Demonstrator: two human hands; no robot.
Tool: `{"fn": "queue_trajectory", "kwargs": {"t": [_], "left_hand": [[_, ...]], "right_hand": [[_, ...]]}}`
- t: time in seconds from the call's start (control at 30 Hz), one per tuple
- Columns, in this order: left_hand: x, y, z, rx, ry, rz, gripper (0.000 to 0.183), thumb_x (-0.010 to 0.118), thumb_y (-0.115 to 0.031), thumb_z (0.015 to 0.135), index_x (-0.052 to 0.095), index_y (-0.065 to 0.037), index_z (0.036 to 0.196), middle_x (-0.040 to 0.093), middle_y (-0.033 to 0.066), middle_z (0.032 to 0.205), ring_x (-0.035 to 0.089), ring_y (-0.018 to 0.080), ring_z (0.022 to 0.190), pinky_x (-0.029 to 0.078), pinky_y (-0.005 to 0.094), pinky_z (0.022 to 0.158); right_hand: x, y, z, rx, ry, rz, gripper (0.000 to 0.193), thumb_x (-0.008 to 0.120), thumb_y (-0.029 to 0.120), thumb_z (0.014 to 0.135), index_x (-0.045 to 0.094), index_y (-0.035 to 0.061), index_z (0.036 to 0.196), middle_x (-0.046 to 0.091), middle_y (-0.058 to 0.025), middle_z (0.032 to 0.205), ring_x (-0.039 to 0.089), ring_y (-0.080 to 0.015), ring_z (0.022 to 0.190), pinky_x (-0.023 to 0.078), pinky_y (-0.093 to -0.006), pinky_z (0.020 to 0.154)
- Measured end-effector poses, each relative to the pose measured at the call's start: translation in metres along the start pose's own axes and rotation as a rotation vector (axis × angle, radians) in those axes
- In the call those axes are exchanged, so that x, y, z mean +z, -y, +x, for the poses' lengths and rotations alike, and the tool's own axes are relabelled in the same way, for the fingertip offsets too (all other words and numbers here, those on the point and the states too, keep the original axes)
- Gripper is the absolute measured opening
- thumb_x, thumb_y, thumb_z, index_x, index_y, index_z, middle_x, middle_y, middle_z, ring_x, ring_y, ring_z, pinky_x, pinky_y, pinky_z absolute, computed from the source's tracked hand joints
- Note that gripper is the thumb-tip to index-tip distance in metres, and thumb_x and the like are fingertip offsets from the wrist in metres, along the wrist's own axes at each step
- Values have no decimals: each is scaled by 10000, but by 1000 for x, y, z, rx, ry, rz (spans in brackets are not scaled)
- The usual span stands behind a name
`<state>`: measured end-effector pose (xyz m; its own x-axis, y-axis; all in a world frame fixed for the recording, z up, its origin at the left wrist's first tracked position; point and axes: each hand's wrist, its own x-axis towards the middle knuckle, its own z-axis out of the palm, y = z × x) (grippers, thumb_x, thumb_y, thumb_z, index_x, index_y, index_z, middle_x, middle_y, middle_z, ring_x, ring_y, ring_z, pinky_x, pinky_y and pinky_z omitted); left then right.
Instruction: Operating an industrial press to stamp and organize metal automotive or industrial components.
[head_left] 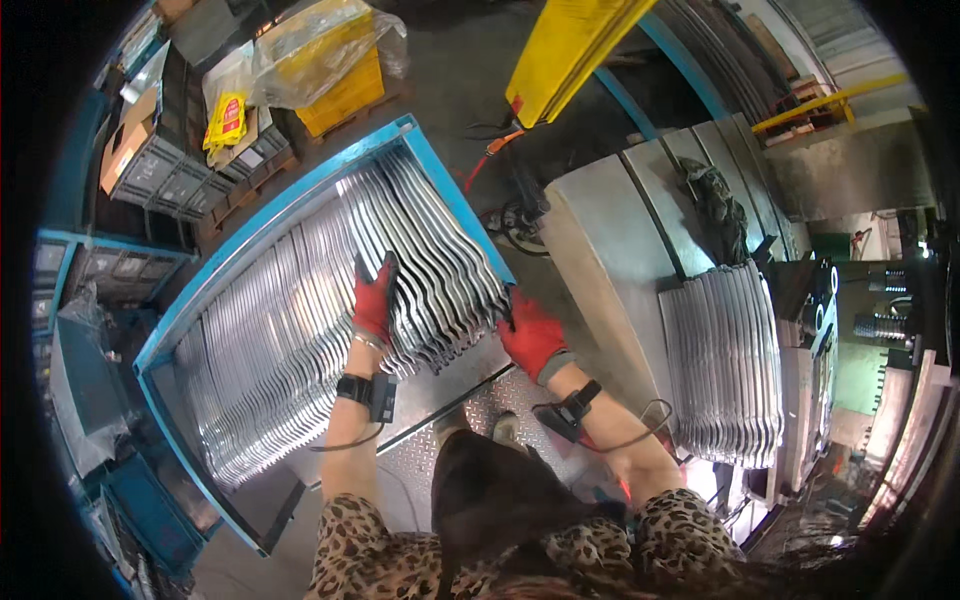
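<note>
Long, wavy, shiny metal strips (270, 300) stand packed side by side in a blue-framed bin (265, 190) in front of me. My left hand (373, 303), in a red glove with dark fingertips, lies on the row of strips. Its thumb and fingers are apart, and they point away from me. At the near right end of the row, my right hand (532, 335), gloved the same way, has its fingers curled against the ends of the outermost strips. Part of those fingers is hidden.
A second stack of metal strips (722, 365) leans on the right beside a large grey metal table (615, 265). Yellow crates (345, 85) under plastic stand behind the bin, with grey crates (165, 165) to their left. A tread-plate platform (480, 415) lies underfoot.
</note>
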<state>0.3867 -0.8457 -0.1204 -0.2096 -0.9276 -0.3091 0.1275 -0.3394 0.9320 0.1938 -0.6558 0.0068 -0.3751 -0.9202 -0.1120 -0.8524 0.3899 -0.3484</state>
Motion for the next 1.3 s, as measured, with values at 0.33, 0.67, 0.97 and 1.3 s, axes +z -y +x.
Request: {"fn": "queue_trajectory", "kwargs": {"t": [0.33,0.67,0.97,1.3], "left_hand": [[5,-14,43,-128,-61,-204,679,613,-126,858,220,75,1374,562,130,1153,576,163,982,464,251,818],[10,-12,42,-129,-75,-6,534,573,-168,891,343,43,1324,591,92,1103,575,158,959,468,264,810],[-2,-8,9,108,3,-121,638,573,-202,887,230,48,1363,516,159,1243,531,186,1083,423,258,894],[23,-21,-8,-42,-73,-425,754,628,-29,828,141,8,1401,530,184,1145,583,225,987,499,275,787]], "right_hand": [[15,48,57,130,-72,109,796,648,423,736,343,-16,1325,547,-241,941,558,-380,875,454,-464,728],[19,38,62,34,-97,157,628,579,359,798,396,27,1299,558,-230,924,558,-395,852,449,-480,712],[23,44,68,-52,-29,134,468,488,332,859,463,74,1249,591,-204,895,575,-382,833,451,-480,718],[13,26,85,81,93,64,464,459,389,856,555,82,1190,621,-210,980,579,-377,921,448,-463,805]]}}
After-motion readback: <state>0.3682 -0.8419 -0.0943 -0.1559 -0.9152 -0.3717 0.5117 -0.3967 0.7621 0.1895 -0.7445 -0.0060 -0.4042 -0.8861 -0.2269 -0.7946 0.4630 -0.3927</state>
